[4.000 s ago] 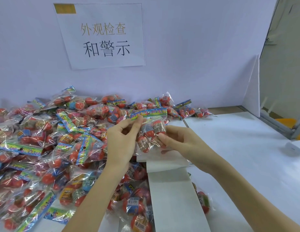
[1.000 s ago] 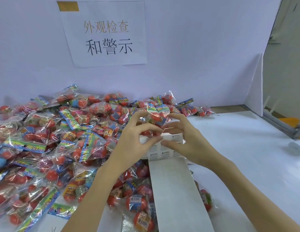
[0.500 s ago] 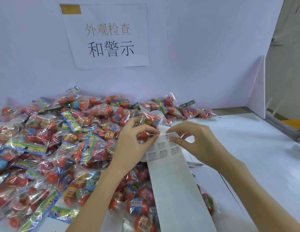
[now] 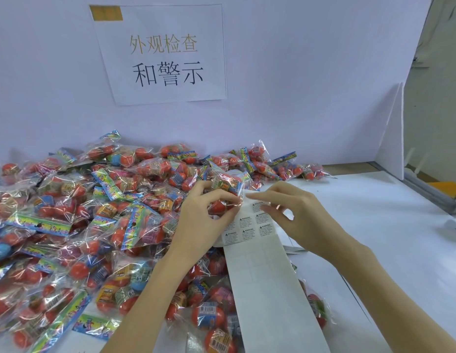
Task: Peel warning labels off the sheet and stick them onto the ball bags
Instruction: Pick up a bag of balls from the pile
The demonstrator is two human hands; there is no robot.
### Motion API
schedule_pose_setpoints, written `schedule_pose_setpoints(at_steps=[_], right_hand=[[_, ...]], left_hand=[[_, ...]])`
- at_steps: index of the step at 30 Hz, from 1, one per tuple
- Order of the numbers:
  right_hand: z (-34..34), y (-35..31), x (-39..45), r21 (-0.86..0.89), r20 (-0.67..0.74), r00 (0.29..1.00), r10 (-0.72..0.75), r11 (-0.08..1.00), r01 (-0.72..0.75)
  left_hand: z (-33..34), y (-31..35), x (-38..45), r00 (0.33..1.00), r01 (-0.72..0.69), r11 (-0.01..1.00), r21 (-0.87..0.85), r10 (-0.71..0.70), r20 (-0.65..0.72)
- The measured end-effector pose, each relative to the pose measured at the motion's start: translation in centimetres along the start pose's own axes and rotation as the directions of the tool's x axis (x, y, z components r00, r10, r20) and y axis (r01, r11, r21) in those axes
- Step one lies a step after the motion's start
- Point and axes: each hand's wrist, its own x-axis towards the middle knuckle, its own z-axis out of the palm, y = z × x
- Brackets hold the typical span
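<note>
Label sheet [image 4: 270, 284] top hidden under hands; left hand [image 4: 204, 220] grips ball bag [image 4: 225, 187]; right hand [image 4: 295, 215] pinch unclear.

White table [image 4: 374, 225], heap of ball bags [image 4: 81, 225] at left, label sheet [image 4: 267, 289] at centre

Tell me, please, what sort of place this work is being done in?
Probably a factory packing or inspection station: a heap of identical ball bags on a white bench, a strip of warning labels, and a printed station sign on the partition.
</note>
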Motion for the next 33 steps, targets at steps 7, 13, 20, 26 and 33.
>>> schedule_pose_setpoints(at_steps=[7,13,20,26,33], right_hand=[[0.0,0.2,-0.1,-0.058,0.018,0.999,-0.049,0.997,0.05],[0.3,-0.5,0.0,0.009,-0.022,0.999,-0.029,1.0,0.029],[0.1,-2.5,0.5,0.198,-0.108,0.994,-0.004,0.98,0.025],[0.4,-3.1,0.7,0.497,-0.16,0.98,0.116,0.868,-0.021],[-0.1,-2.6,0.8,0.596,-0.147,0.968,0.205,0.799,-0.079]], left_hand=[[0.0,0.0,-0.1,1.0,-0.004,1.0,0.002,0.004,0.005],[0.0,0.1,0.0,1.0,0.013,1.0,0.023,-0.013,0.019],[0.0,0.3,0.0,1.0,0.01,0.999,0.054,-0.01,0.015],[-0.2,0.8,0.1,0.996,0.091,0.988,-0.122,-0.089,0.021],[-1.2,1.7,0.5,0.986,0.113,0.842,-0.527,-0.16,-0.044]])
